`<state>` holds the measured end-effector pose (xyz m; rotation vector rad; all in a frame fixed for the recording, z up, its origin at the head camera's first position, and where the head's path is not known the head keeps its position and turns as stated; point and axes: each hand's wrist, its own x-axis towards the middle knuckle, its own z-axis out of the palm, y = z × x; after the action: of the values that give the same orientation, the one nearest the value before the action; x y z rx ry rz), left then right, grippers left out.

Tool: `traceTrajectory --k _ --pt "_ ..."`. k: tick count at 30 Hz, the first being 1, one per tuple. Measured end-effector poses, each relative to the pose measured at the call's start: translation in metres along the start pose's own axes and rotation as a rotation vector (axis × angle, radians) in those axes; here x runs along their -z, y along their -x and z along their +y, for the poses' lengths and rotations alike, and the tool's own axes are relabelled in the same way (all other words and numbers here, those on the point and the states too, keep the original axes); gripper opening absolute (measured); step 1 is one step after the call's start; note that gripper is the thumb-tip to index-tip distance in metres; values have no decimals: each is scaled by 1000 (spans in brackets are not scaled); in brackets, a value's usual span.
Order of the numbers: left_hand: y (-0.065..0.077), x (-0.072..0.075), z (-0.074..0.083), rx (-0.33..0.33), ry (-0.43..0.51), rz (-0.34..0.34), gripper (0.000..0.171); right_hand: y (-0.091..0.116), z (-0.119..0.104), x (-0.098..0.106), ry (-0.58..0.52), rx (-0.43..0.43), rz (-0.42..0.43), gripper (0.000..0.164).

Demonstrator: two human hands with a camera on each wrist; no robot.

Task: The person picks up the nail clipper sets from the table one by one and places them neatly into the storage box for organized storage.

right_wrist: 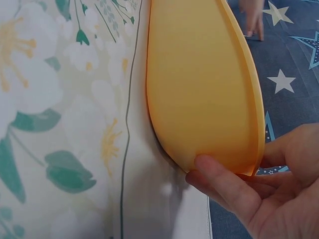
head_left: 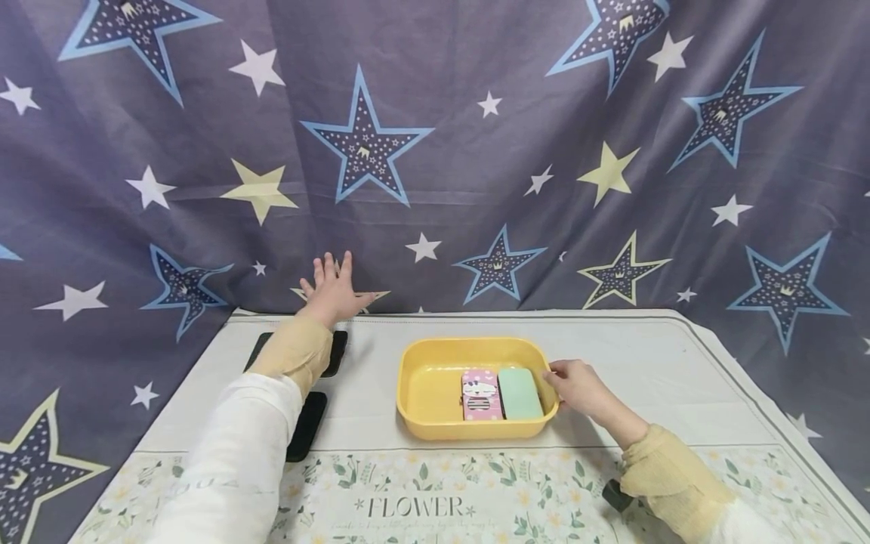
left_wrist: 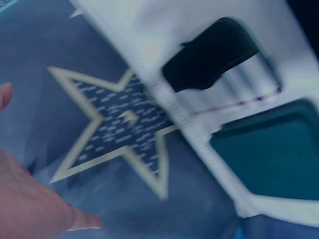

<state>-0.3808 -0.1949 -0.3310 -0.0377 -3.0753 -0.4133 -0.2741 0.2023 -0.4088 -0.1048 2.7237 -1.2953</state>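
Note:
A yellow plastic basin (head_left: 435, 429) stands near the middle of the table. In its right half lie a pink case with a cat design (head_left: 482, 408) and a mint-green case (head_left: 520, 394), side by side. My right hand (head_left: 578, 387) pinches the basin's right rim; the right wrist view shows the thumb (right_wrist: 224, 184) on the inner side of the wall. Over the back left edge of the table, my left hand (head_left: 334, 295) is raised with its fingers spread and nothing in it. Dark flat objects (head_left: 307, 427) lie below the left forearm, which partly hides them.
A purple-grey curtain with stars (head_left: 442, 174) hangs behind the table. The table is covered by a white cloth (head_left: 612, 332) with a floral band along the front. Near the right forearm lies a small black object (head_left: 616, 495).

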Motion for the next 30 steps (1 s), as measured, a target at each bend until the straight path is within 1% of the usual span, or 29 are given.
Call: traceTrajectory --k 2,4,7,10,12,14,18,20,25,28,30 --pt "1 -11 -6 12 -7 4 94 0 0 0 -5 9 1 34" --pt "2 -22 -12 25 -10 -8 93 0 0 0 -10 8 5 34" --pt "4 -37 -17 51 -10 -58 92 0 1 -1 -16 -8 3 34" --pt "5 -50 -21 90 -16 -124 92 0 1 -1 -20 -26 3 36" --pt "7 -57 -23 113 -8 -146 92 0 0 -1 -15 -26 4 36" --pt "9 -63 -24 134 4 -151 92 1 0 -1 -13 -21 7 36" --pt "13 -71 -23 176 67 -169 90 0 1 -1 0 -10 13 35" --pt "14 -75 -23 197 80 -182 89 0 1 -1 -3 -9 16 35" --pt "14 -79 -23 238 58 -202 83 0 3 -1 1 -2 19 35" --pt "13 -80 -24 257 36 -214 75 -1 4 -1 -1 -1 20 35" --pt "13 -80 -26 254 10 -223 68 -1 4 -2 -5 0 20 34"
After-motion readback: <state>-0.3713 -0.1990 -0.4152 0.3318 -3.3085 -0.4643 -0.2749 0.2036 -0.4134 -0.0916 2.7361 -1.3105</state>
